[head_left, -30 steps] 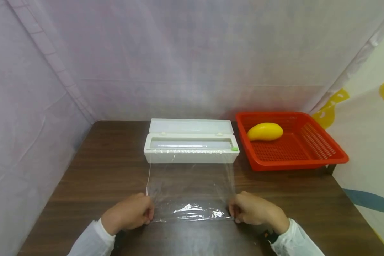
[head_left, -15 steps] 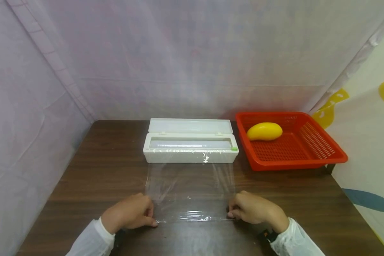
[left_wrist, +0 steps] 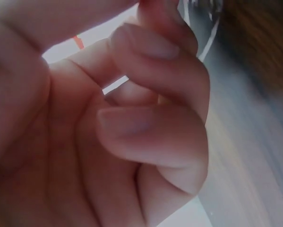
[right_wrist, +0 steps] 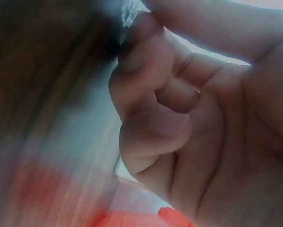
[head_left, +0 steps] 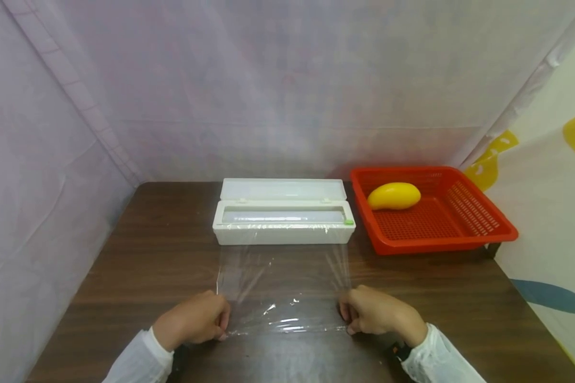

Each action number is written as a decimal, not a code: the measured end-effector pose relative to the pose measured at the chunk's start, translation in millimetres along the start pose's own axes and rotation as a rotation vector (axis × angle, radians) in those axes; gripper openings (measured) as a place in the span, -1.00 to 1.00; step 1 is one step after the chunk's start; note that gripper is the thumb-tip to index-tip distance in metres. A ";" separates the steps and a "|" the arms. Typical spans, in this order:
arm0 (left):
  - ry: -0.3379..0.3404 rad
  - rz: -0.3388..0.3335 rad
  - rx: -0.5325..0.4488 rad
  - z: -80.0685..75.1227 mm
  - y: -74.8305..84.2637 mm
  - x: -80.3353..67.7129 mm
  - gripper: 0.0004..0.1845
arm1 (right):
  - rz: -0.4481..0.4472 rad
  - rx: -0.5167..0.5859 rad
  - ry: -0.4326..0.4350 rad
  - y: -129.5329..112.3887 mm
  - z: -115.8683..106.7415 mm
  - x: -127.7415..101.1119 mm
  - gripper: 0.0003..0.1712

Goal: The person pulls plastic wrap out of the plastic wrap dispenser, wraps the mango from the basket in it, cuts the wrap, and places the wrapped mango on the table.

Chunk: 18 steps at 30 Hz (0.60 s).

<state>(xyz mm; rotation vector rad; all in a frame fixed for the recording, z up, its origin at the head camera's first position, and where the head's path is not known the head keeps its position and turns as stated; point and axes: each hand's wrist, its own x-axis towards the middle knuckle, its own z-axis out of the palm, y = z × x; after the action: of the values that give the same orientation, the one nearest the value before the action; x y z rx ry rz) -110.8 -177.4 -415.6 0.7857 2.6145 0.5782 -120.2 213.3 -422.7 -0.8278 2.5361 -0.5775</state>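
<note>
A clear sheet of cling film [head_left: 282, 287] runs from the white dispenser box [head_left: 284, 219], whose lid stands open, toward me over the dark wooden table [head_left: 163, 250]. My left hand [head_left: 194, 320] pinches the film's near left corner and my right hand [head_left: 376, 311] pinches its near right corner. Both wrist views show only curled fingers close up: the left fingers [left_wrist: 150, 123] and the right fingers [right_wrist: 150, 109], with a sliver of film at the top edge.
A red mesh basket [head_left: 479, 234] sits at the right of the table with a yellow mango [head_left: 394, 196] inside. Pale fabric walls close in at the back and left; a patterned curtain [head_left: 546, 213] hangs on the right.
The film has gone from a slack, crinkled near edge to a tighter stretch with diagonal tension creases. Both hands stay at the corners, shifted slightly away from me.
</note>
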 end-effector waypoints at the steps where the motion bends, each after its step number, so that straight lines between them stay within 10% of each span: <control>1: 0.002 0.000 0.003 0.1 0.4 -0.4 -0.71 | -0.002 -0.006 0.002 0.0 0.3 0.0 -0.68; 18: 0.181 0.104 -0.002 -22.2 10.0 12.6 -0.89 | -0.050 -0.035 0.119 2.3 -16.9 -7.6 -0.75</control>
<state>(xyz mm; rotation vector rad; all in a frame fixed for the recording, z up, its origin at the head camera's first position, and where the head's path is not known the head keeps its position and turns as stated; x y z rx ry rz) -125.9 -168.6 -394.5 0.9128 2.7483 0.7113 -123.9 224.1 -407.9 -0.8968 2.6466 -0.6170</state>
